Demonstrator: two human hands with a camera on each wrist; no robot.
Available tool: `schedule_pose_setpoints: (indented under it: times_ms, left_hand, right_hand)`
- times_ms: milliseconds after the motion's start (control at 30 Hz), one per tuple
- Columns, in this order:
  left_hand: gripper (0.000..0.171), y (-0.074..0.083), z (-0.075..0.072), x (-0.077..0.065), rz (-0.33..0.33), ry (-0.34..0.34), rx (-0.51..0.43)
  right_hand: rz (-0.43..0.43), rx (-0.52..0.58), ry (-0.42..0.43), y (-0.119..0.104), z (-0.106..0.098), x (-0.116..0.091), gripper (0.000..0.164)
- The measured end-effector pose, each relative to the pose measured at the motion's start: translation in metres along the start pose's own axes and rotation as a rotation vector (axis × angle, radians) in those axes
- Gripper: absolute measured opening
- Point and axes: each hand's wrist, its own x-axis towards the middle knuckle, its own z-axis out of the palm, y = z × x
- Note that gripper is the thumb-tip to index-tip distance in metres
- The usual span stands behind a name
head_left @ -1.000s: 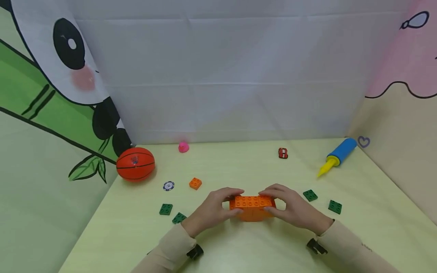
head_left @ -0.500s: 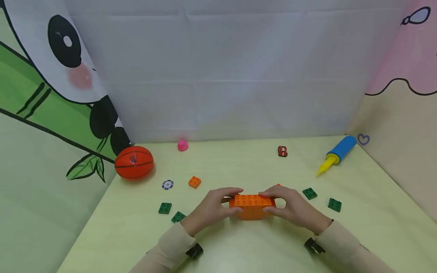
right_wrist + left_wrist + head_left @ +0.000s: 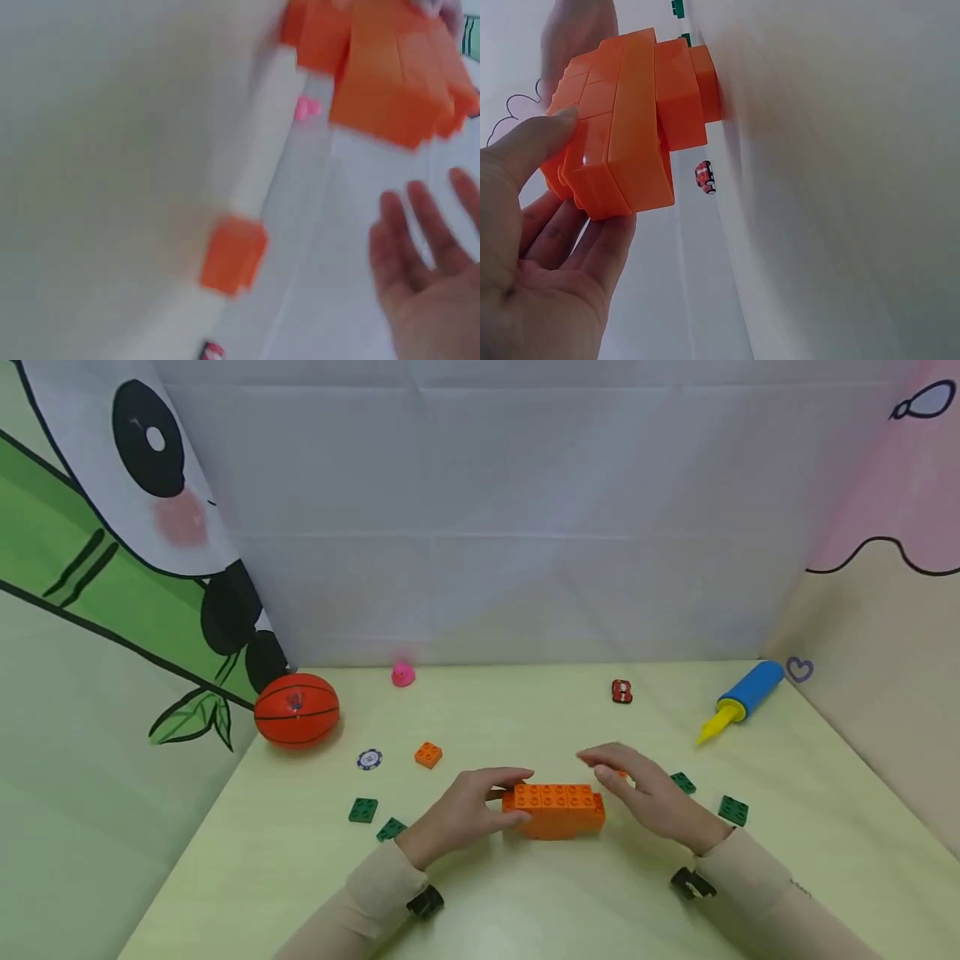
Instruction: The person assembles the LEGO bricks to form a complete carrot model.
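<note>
Orange toy building blocks (image 3: 555, 814) are joined into one stepped piece, wider above than at its base, in the middle of the table. My left hand (image 3: 467, 814) grips its left end, thumb on the near side and fingers behind, as the left wrist view also shows. My right hand (image 3: 652, 797) is apart from the piece, off its right end, with nothing in its fingers. In the right wrist view its fingers are spread. A loose orange block (image 3: 234, 255) stands on the table by the right hand, mostly hidden by it in the head view.
Another orange block (image 3: 428, 755), a poker chip (image 3: 369, 759) and green blocks (image 3: 363, 810) lie at left. More green blocks (image 3: 733, 810) lie at right. Farther back are a small basketball (image 3: 297, 710), a pink rubber duck (image 3: 402, 674), a red toy car (image 3: 622, 691) and a blue-yellow pump (image 3: 742, 702).
My right hand has let go of the orange blocks' right end and moved up and to the right. My left hand keeps its grip on them. The head view has shifted slightly.
</note>
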Motion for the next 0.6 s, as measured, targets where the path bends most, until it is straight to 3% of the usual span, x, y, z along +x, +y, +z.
schedule_pose_setpoints:
  times_ms: [133, 267, 433, 600]
  left_hand:
    - [0.058, 0.002, 0.001, -0.001, -0.002, 0.002, -0.004]
    - [0.057, 0.003, 0.001, 0.0, -0.007, -0.002, 0.005]
    - [0.057, 0.004, 0.001, 0.0, -0.018, -0.007, 0.007]
    - [0.056, 0.004, 0.001, -0.001, -0.024, -0.002, 0.004]
  right_hand:
    - [0.135, -0.221, 0.038, 0.013, -0.012, 0.009, 0.053]
    - [0.217, -0.377, -0.056, 0.026, -0.015, 0.015, 0.055]
    - [0.228, -0.384, -0.138, 0.036, -0.009, 0.018, 0.043]
    - [0.13, -0.264, -0.042, 0.03, -0.012, 0.015, 0.039]
